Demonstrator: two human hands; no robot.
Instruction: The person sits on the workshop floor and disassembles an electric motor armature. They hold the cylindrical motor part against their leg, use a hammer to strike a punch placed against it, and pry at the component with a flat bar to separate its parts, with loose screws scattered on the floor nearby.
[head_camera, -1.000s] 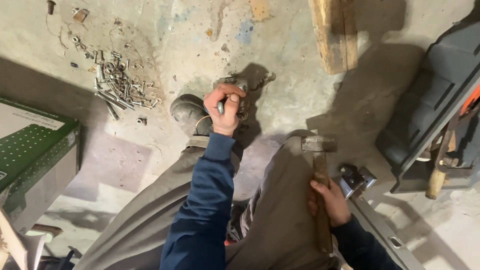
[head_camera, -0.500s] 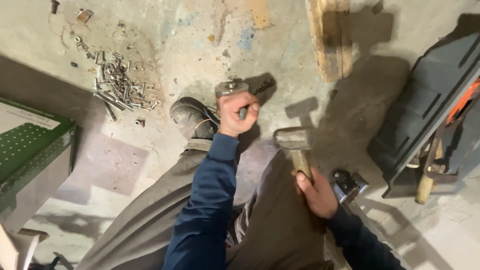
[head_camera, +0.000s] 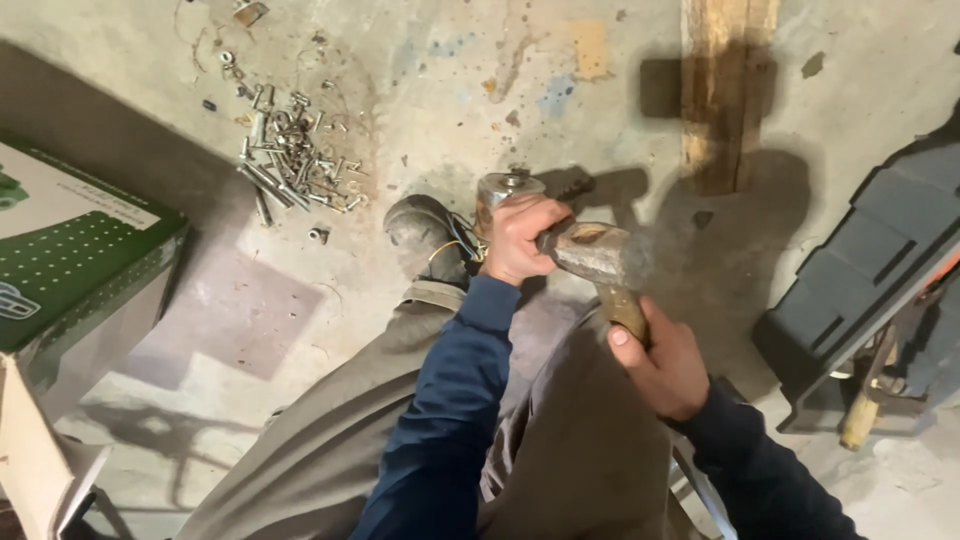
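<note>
Left hand (head_camera: 518, 238) clamped around a short metal cylinder (head_camera: 503, 190), held upright against the concrete floor (head_camera: 420, 90) by the shoe (head_camera: 425, 235). Right hand (head_camera: 668, 362) clamped on the hammer (head_camera: 598, 255) handle. Since half a second ago the head has swung in from beside the knee to just beside the left fingers: mid-strike. Loose bolts (head_camera: 290, 165) lie well apart.

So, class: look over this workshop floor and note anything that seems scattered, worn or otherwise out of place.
A heap of loose bolts and screws lies strewn across the stained concrete floor rather than in a container. The hammer in the right hand has a battered, rusty head, close to the left hand gripping a metal part.
</note>
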